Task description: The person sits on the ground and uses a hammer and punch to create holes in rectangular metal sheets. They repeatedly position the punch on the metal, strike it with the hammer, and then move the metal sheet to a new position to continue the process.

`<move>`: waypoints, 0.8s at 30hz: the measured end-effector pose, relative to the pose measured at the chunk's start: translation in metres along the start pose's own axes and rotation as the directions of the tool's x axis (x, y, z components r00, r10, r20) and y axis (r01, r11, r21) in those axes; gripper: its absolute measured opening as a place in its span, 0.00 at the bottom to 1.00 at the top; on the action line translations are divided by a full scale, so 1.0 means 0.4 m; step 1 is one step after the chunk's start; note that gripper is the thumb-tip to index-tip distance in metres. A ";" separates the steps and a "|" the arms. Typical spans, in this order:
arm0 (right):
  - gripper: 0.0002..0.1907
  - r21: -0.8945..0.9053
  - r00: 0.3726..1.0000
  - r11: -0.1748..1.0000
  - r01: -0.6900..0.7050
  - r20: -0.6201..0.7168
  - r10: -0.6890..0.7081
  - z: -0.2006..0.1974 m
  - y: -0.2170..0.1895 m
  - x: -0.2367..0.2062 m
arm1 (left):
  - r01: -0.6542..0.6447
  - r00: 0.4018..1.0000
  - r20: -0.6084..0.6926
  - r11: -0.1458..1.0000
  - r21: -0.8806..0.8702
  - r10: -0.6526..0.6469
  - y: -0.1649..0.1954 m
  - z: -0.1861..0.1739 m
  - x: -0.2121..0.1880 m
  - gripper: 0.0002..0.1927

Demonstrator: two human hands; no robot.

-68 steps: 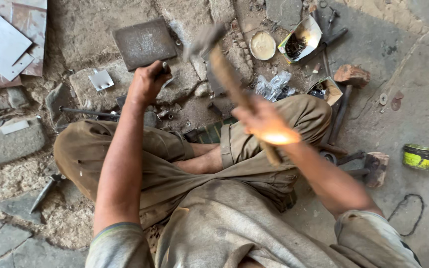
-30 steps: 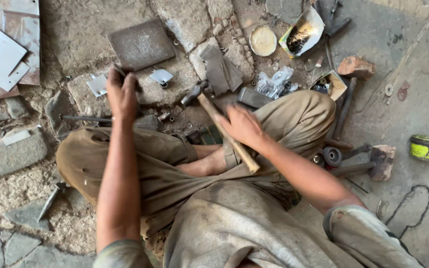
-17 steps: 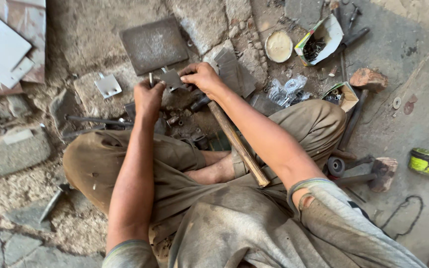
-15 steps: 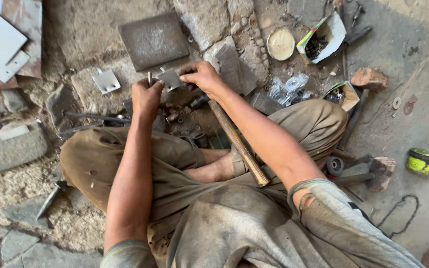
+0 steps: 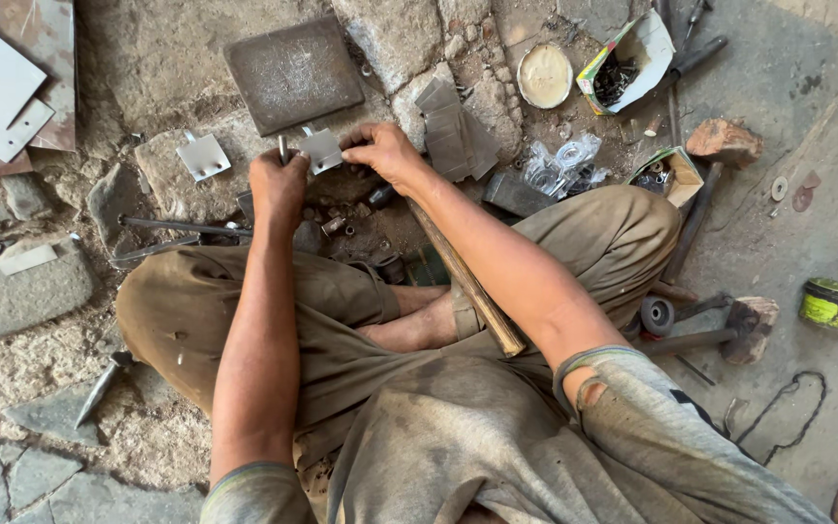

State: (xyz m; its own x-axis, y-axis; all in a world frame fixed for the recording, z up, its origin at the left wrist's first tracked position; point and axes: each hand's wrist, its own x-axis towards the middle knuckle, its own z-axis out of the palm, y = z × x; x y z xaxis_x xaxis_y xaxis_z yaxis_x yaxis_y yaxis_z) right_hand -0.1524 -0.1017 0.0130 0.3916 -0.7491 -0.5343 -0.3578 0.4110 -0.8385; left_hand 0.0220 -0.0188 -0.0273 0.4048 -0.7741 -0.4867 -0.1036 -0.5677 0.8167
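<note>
Right hand (image 5: 385, 153) grip on metal plate (image 5: 322, 149)

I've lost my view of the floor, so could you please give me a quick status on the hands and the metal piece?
Left hand gripping a punch. Right hand pinching the small plate. Hammer resting across the lap. Scrap bits close below.

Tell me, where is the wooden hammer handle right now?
In the head view, the hammer handle lies slanted across the person's lap, under the right forearm, its free end near the right elbow. The right hand is up at the small metal plate.
</note>
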 end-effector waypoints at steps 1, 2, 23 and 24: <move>0.08 -0.011 1.000 1.000 -0.006 0.000 0.006 0.001 0.001 -0.001 | 0.026 1.000 0.003 1.000 0.018 -0.026 -0.006 0.000 0.001 0.12; 0.08 0.008 1.000 1.000 -0.002 -0.001 0.002 0.001 0.002 -0.002 | 0.030 0.999 -0.020 0.999 -0.012 -0.030 -0.012 0.001 0.002 0.12; 0.07 0.041 0.997 0.996 -0.076 0.006 0.076 0.009 -0.012 -0.009 | -0.430 0.893 -0.002 0.852 -0.297 0.450 0.053 -0.005 -0.032 0.08; 0.07 0.038 0.998 0.997 -0.061 0.004 0.061 0.009 -0.014 -0.010 | -0.440 0.886 0.006 0.844 -0.306 0.464 0.055 -0.007 -0.034 0.08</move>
State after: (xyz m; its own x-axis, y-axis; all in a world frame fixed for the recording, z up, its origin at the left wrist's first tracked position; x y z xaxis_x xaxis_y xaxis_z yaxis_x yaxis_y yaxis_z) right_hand -0.1489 -0.0990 0.0197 0.3730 -0.7206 -0.5845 -0.3481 0.4752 -0.8081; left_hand 0.0169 -0.0198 -0.0017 0.3052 -0.9507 -0.0544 0.0129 -0.0530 0.9985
